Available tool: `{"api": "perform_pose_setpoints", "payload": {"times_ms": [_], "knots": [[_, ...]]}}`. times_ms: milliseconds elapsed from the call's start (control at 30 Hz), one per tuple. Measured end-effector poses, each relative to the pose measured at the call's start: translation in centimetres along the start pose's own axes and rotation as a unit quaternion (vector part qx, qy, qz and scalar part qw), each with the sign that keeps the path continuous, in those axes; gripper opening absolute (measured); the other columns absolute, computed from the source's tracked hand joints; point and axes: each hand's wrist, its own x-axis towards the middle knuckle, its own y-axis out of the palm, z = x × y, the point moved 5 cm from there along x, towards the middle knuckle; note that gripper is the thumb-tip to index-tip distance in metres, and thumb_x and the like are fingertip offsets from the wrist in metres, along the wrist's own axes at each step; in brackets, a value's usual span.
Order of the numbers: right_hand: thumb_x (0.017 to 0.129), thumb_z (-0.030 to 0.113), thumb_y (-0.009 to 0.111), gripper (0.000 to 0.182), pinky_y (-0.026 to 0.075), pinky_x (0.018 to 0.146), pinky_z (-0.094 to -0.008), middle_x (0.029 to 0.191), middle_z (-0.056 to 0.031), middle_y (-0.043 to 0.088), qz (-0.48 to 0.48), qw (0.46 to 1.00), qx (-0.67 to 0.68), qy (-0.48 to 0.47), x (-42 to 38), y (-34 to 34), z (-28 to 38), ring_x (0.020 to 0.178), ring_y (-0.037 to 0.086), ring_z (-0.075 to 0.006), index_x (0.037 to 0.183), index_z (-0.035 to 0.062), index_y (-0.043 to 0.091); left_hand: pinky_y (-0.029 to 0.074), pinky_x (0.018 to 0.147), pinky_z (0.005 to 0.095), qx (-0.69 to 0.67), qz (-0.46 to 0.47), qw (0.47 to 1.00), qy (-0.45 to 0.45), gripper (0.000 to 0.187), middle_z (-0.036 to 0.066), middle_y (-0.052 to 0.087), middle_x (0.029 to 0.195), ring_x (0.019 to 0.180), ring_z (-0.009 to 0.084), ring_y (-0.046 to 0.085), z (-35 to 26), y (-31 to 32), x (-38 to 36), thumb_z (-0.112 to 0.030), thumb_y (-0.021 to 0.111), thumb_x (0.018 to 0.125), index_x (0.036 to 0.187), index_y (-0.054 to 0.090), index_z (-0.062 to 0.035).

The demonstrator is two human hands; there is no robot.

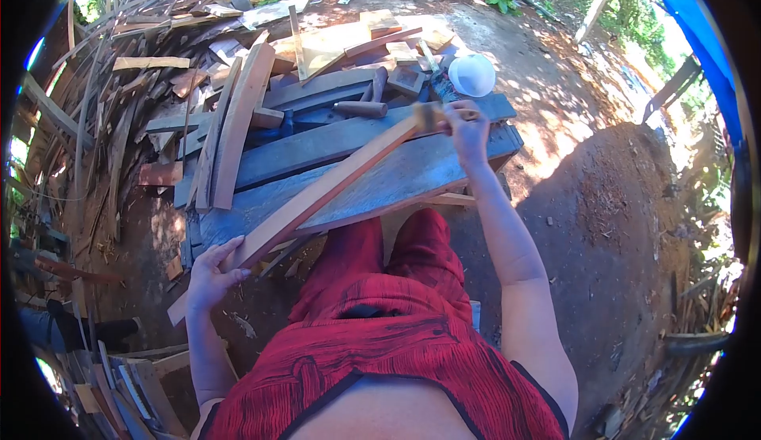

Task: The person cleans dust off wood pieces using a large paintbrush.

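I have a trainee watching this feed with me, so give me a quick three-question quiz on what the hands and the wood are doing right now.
1. True or false: the left hand grips the near end of the long reddish wooden strip.
2. Multiple choice: what does the right hand press on the strip's far end? A) the wooden mallet B) a small sanding block C) the white bowl
3. Fill in: the strip rests slanted across the grey plank ____.

Key:
1. True.
2. B, the small sanding block; the wooden mallet and white bowl lie untouched behind.
3. Workbench.
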Motion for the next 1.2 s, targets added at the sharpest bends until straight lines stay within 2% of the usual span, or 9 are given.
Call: {"api": "perform_pose_setpoints", "payload": {"times_ms": [133, 200, 333, 367, 567, 800, 867, 1000, 1200], "knots": [[0.085, 0.01, 0.061, 0.007, 0.046, 0.056, -0.0205, 0.074, -0.0041, 0.061, -0.038, 0.99, -0.094, -0.099, 0.2, -1.1, -0.2, 0.062, 0.058, -0.0091, 0.085, 0.0029, 0.059, 0.043, 0.078, 0.0263, -0.078, 0.027, 0.996, -0.035, 0.064, 0.003, 0.059, 0.095, 0.084, 0.012, 0.053, 1.1, 0.1, 0.3, -0.012, 0.079, 0.063, 0.123, 0.056, -0.0063], [0.085, 0.009, 0.062, 0.007, 0.045, 0.059, -0.0222, 0.077, -0.0048, 0.061, -0.03, 0.976, -0.151, -0.152, -1.3, 0.3, 0.2, 0.065, 0.058, -0.0108, 0.086, 0.0027, 0.059, 0.043, 0.081, 0.0243, -0.121, 0.087, 0.98, -0.128, 0.064, 0.004, 0.059, 0.102, 0.088, 0.01, 0.053, 0.6, 0.3, 0.3, -0.014, 0.078, 0.066, 0.125, 0.053, -0.0044], [0.082, 0.008, 0.064, 0.011, 0.045, 0.067, -0.0278, 0.083, -0.0074, 0.059, 0.011, 0.943, -0.218, -0.253, -5.5, 3.8, 1.6, 0.076, 0.058, -0.017, 0.09, 0.0022, 0.059, 0.043, 0.081, 0.0226, -0.17, 0.122, 0.97, -0.123, 0.064, 0.004, 0.059, 0.104, 0.089, 0.0091, 0.053, 0.2, 0.0, 0.6, -0.014, 0.076, 0.069, 0.127, 0.05, -0.0016], [0.079, 0.006, 0.066, 0.015, 0.048, 0.07, -0.0347, 0.089, -0.013, 0.06, 0.031, 0.952, -0.217, -0.215, -6.8, 4.6, 1.6, 0.081, 0.06, -0.0307, 0.092, 0.0039, 0.058, 0.043, 0.081, 0.0222, -0.21, 0.143, 0.959, -0.122, 0.063, 0.004, 0.059, 0.105, 0.09, 0.009, 0.053, -0.3, 0.2, 0.7, -0.015, 0.075, 0.07, 0.127, 0.05, 0.0], [0.079, 0.007, 0.065, 0.016, 0.048, 0.073, -0.0347, 0.089, -0.0129, 0.059, 0.231, 0.942, -0.055, -0.239, -15.8, 11.1, 5.8, 0.083, 0.059, -0.0287, 0.093, 0.0033, 0.058, 0.042, 0.082, 0.0224, -0.293, 0.194, 0.925, -0.144, 0.067, 0.005, 0.058, 0.111, 0.094, 0.0092, 0.053, 0.6, 0.4, 1.2, -0.021, 0.074, 0.071, 0.127, 0.048, 0.0028], [0.086, 0.011, 0.061, 0.013, 0.045, 0.075, -0.0272, 0.091, -0.0052, 0.059, 0.407, 0.902, 0.142, -0.03, -18.2, 14.4, 5.5, 0.087, 0.057, -0.0149, 0.095, 0.0017, 0.059, 0.043, 0.081, 0.021, -0.347, 0.204, 0.901, -0.165, 0.065, 0.005, 0.059, 0.108, 0.09, 0.0096, 0.055, 0.6, 0.4, 1.5, -0.014, 0.074, 0.07, 0.126, 0.048, 0.0048], [0.086, 0.011, 0.062, 0.016, 0.051, 0.072, -0.0275, 0.093, -0.0093, 0.063, 0.357, 0.914, 0.172, 0.091, -16.1, 13.3, 2.3, 0.082, 0.063, -0.0158, 0.097, -0.0004, 0.06, 0.043, 0.08, 0.0211, -0.332, 0.206, 0.905, -0.168, 0.063, 0.005, 0.059, 0.107, 0.088, 0.0095, 0.055, 0.7, 0.0, 1.6, -0.014, 0.073, 0.07, 0.126, 0.048, 0.0044], [0.087, 0.012, 0.06, 0.014, 0.052, 0.062, -0.0264, 0.082, -0.0084, 0.065, 0.221, 0.961, 0.129, 0.102, -9.3, 7.5, 0.3, 0.067, 0.065, -0.0163, 0.094, 0.0005, 0.062, 0.043, 0.08, 0.0216, -0.315, 0.2, 0.912, -0.169, 0.061, 0.005, 0.059, 0.104, 0.087, 0.0096, 0.055, 0.8, 0.0, 1.5, -0.013, 0.072, 0.07, 0.125, 0.05, 0.0037], [0.086, 0.011, 0.061, 0.009, 0.051, 0.059, -0.0243, 0.077, -0.0045, 0.062, 0.02, 0.999, -0.002, -0.034, -0.8, -0.3, -0.9, 0.063, 0.062, -0.0129, 0.09, 0.0025, 0.061, 0.043, 0.083, 0.0229, -0.311, 0.203, 0.916, -0.155, 0.062, 0.006, 0.059, 0.109, 0.093, 0.0111, 0.055, 0.9, 0.1, 1.5, -0.016, 0.073, 0.071, 0.124, 0.05, 0.0043]]}}
